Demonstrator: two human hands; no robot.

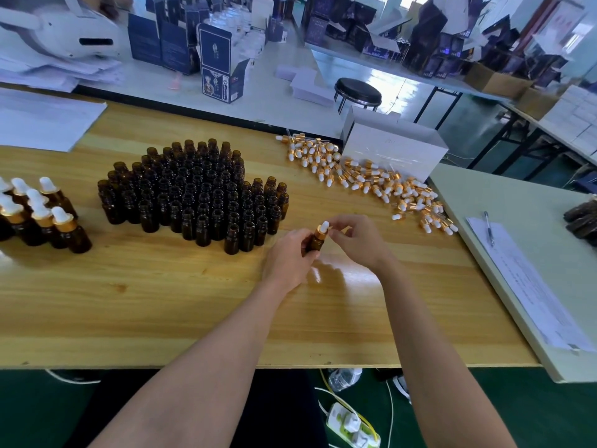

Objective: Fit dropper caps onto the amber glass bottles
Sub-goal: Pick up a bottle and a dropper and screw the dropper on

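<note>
An amber bottle is held by its body in the left grip, over the bench, near middle. Its dropper cap is pinched in the right grip. The glass is judged light, slippery and breakable; the rigid collar, not the soft bulb, should be taken.

Dead centre of the frame we've got one small amber bottle, tilted a touch, with a white-bulb, gold-collar dropper cap sitting on its neck. Our left hand grips the glass and our right hand pinches the cap. Left of centre stands a tight cluster of uncapped bottles, all upright with open mouths. At the far left edge is a smaller bunch of capped bottles, also upright. Right of centre, loose caps lie on their sides in a long scattered heap.
</note>
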